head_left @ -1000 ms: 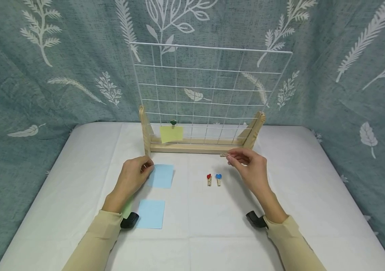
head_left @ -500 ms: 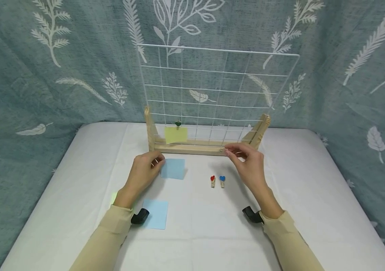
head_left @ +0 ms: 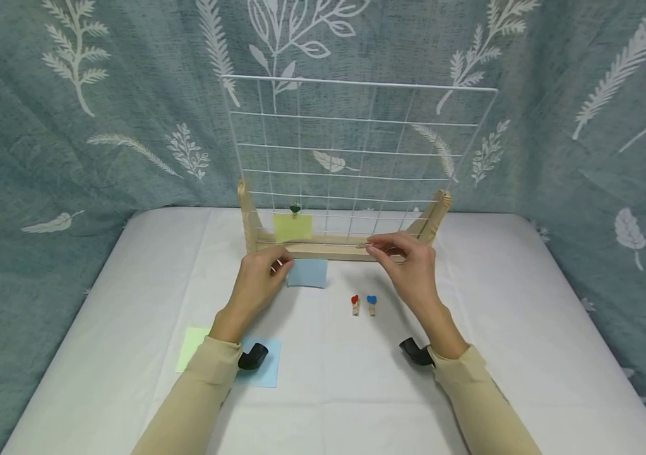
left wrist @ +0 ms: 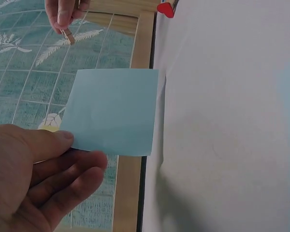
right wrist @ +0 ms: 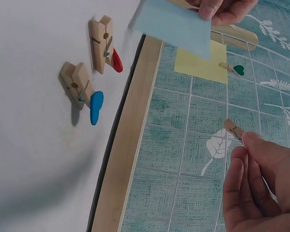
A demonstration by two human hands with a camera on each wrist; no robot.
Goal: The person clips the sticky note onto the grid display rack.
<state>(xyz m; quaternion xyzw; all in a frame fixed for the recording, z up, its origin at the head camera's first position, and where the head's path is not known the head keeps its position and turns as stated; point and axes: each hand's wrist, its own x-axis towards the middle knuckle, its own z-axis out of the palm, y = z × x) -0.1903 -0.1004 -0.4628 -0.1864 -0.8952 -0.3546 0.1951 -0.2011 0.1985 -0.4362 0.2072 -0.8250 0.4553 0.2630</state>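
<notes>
My left hand pinches a blue sticky note by its edge between thumb and fingers, raised off the table just in front of the grid rack's base. In my right hand a small wooden clothespin is pinched between thumb and fingertips, close before the lower grid. A yellow sticky note hangs on the wire grid, clipped by a clothespin with a green heart. Two more clothespins lie on the table, one with a red heart, one with a blue heart.
The grid stands in a wooden base at the table's back. Another blue note and a green note lie near the left forearm, partly covered by it. A patterned curtain hangs behind.
My left hand has lifted the blue sticky note and carried it right and forward toward the rack. My right hand has moved slightly left and forward with its clothespin.
</notes>
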